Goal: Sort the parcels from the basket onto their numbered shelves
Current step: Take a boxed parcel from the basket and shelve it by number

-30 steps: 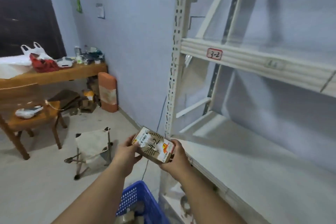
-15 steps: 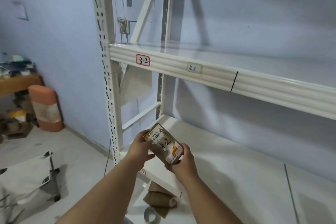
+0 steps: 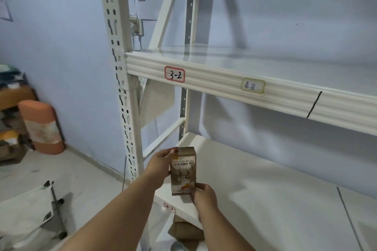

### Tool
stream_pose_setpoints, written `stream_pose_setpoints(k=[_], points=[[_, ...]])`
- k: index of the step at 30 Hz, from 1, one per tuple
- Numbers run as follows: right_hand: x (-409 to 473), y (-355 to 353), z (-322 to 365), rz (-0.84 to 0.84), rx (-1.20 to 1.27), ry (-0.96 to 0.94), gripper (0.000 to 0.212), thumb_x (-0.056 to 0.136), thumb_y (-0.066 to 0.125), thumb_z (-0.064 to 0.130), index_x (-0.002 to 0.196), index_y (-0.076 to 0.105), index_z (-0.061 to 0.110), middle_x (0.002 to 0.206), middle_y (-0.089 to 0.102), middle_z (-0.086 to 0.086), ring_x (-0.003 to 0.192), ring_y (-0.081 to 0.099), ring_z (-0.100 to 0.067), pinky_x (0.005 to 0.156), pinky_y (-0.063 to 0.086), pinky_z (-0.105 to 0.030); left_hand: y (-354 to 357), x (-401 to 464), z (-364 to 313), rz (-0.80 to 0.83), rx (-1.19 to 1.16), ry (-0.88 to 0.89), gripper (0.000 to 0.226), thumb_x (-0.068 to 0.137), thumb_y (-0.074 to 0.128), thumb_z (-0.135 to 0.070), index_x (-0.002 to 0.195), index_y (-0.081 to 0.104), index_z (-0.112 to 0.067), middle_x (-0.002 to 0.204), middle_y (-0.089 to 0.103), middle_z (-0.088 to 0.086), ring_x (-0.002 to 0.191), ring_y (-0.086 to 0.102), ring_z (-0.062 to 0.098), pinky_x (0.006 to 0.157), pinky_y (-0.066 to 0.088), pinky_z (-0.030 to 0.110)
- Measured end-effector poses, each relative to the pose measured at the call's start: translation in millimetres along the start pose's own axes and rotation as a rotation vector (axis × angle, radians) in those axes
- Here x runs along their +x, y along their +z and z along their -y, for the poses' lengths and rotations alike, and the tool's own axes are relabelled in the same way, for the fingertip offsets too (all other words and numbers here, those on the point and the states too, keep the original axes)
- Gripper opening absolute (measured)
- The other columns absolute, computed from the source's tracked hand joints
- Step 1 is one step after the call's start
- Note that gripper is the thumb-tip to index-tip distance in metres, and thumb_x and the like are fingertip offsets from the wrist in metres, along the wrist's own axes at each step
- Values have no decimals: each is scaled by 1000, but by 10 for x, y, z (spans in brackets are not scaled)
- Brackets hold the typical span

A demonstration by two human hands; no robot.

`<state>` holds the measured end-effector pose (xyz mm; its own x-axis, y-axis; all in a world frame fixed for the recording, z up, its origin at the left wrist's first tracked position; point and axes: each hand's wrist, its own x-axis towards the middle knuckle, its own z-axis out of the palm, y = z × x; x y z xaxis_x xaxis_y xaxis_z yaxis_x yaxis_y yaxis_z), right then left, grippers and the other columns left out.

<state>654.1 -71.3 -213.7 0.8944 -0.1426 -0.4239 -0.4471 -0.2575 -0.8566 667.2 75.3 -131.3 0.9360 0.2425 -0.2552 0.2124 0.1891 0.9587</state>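
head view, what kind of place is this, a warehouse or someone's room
Probably a small makeshift parcel sorting room, not a full warehouse. A white metal rack carries handwritten shelf labels such as 3-2, both hands hold a cardboard parcel marked 4-2, and household clutter sits by the wall.

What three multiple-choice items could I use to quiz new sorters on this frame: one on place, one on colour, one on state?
1. Where is the parcel?
A. over the lower shelf's front edge
B. on the floor
C. on the shelf labelled 3-2

2. What colour borders the 3-2 label?
A. blue
B. red
C. black

3. How is the parcel held?
A. by both hands
B. by one hand
C. unheld

Key: 1 A, it sits above the lower shelf; 2 B, the rim is red; 3 A, left hand at its side, right hand at its bottom.
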Motion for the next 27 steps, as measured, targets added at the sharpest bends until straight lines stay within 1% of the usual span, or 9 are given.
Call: stream_pose_setpoints(k=[2,4,10,14,18,20,23,25,27], points=[[-18,73,-30,40,-56,30,34,76,74,32,107,69,19,96,72,3,79,65,-14,55,45,-23,-41,60,46,45,72,-5,19,97,53,-21,103,71,-22,99,70,3,94,64,23,91,51,47],[-44,136,-52,67,-98,35,34,76,75,30,107,69,17,97,72,3,76,63,-11,52,43,-21,-77,104,91,122,131,2,19,98,52,-18,107,68,-20,99,69,4,91,63,21,85,52,42],[-134,198,-31,57,-188,10,31,82,65,31,111,66,20,106,71,3,86,63,-15,65,45,-23,-161,132,224,171,163,67,25,100,43,-15,113,63,-23,110,64,7,92,63,19,67,49,26],[-157,211,-40,65,-176,15,40,80,64,34,117,64,20,101,71,6,88,65,-12,69,48,-24,-219,136,270,189,106,58,29,102,41,-16,127,54,-24,122,59,8,101,59,18,82,48,30],[-225,121,51,48,-103,44,61,86,61,18,143,40,17,137,54,-5,120,54,-23,97,46,-32,-257,66,248,202,119,64,32,103,40,-16,132,51,-20,127,56,4,110,55,17,86,42,23],[-262,-7,207,-4,-109,11,62,89,51,8,148,33,16,148,42,-7,130,45,-26,98,39,-29,-279,4,168,208,129,74,32,104,37,-18,133,48,-21,118,57,-5,106,54,10,81,41,17],[-291,-236,491,-155,-59,-83,57,91,45,9,146,37,18,146,44,-10,122,49,-28,91,38,-26,-361,-4,48,182,199,99,37,103,37,-27,139,45,-24,127,52,-5,114,46,10,96,35,25],[-351,-315,716,-264,-104,-205,49,95,44,18,144,41,18,146,45,-7,129,46,-27,101,37,-32,-453,8,-24,161,197,117,41,102,40,-33,142,42,-26,140,46,-5,132,39,15,108,30,33],[-421,-283,930,-353,-216,-380,44,98,42,25,142,45,17,147,45,-5,135,41,-24,109,33,-33,-536,-49,-105,133,165,110,43,101,41,-35,143,42,-26,145,43,-4,137,34,19,112,27,36]])
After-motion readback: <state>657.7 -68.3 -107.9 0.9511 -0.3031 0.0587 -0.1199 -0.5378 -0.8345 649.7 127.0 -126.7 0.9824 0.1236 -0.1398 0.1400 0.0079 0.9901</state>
